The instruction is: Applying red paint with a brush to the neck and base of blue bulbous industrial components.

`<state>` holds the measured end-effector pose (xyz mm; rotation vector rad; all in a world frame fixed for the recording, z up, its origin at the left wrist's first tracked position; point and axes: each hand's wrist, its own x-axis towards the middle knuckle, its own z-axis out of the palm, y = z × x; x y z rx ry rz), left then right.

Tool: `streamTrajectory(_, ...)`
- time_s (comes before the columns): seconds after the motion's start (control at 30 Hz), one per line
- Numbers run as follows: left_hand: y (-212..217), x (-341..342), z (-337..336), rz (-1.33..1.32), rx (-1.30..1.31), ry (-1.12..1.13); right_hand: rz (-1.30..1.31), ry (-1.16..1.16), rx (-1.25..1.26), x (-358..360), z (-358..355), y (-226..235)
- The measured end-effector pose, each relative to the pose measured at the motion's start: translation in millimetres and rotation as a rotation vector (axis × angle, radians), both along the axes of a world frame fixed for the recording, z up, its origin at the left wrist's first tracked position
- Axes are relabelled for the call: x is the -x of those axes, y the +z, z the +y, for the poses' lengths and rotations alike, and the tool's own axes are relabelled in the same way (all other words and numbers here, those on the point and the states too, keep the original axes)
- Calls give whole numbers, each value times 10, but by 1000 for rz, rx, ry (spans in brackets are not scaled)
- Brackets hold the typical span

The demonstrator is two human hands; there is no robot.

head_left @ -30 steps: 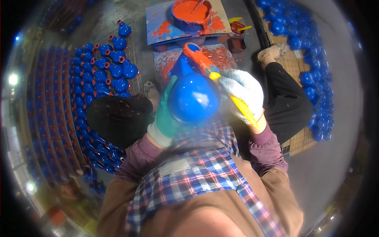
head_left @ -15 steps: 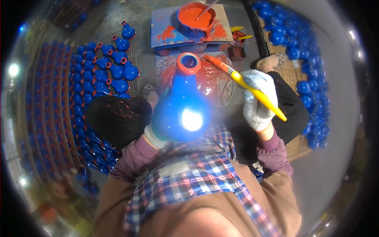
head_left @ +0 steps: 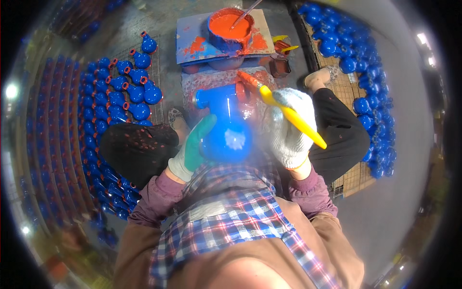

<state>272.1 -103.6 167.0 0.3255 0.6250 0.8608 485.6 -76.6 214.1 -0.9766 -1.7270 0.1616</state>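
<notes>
My left hand (head_left: 195,149), in a white and teal glove, grips the left side of a glossy blue metal-looking fitting (head_left: 226,118). This fitting has a round bulb toward me and a crosswise, T-shaped neck at the far side. Red paint rings the neck's right end, while its left end shows no red. My right hand (head_left: 291,127), in a white knit glove, is closed around a paintbrush (head_left: 305,126) with a yellow handle. The brush's red-coated bristles lie just by the red rim; whether they touch it I cannot tell.
Ahead, a pot of red paint (head_left: 216,41) with a stick in it stands on a paint-smeared board (head_left: 187,43). Beyond it to the right is a small dark container (head_left: 280,67). Blue pieces with red rims (head_left: 139,96) crowd the left rack; plain blue ones (head_left: 368,77) crowd the right.
The blue fitting has turned, so its red-rimmed opening, which faced up and away, now points right. My right hand and the brush have moved left, toward the fitting.
</notes>
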Motion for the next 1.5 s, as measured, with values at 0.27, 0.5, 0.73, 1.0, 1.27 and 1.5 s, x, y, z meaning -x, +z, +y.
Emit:
streamTrajectory(0.27, -267, 104, 3, 59, 33, 104, -288, 207, 24, -269, -143, 79)
streamTrajectory(0.5, -218, 112, 24, -92, 129, 118, 177, 56, 61, -226, 47, -91)
streamTrajectory(0.73, -48, 25, 37, 122, -39, 130, 465, 140, 264, -26, -142, -300)
streamTrajectory(1.0, -516, 240, -91, 591, -305, 284, 710, -102, 432, -105, -178, -133)
streamTrajectory(1.27, 42, 343, 73, 1441, -1015, 352, 362, 66, 322, -144, 317, 291)
streamTrajectory(1.5, 252, 364, 107, 1573, -1219, 321, -22, 266, 257, -188, 606, 482)
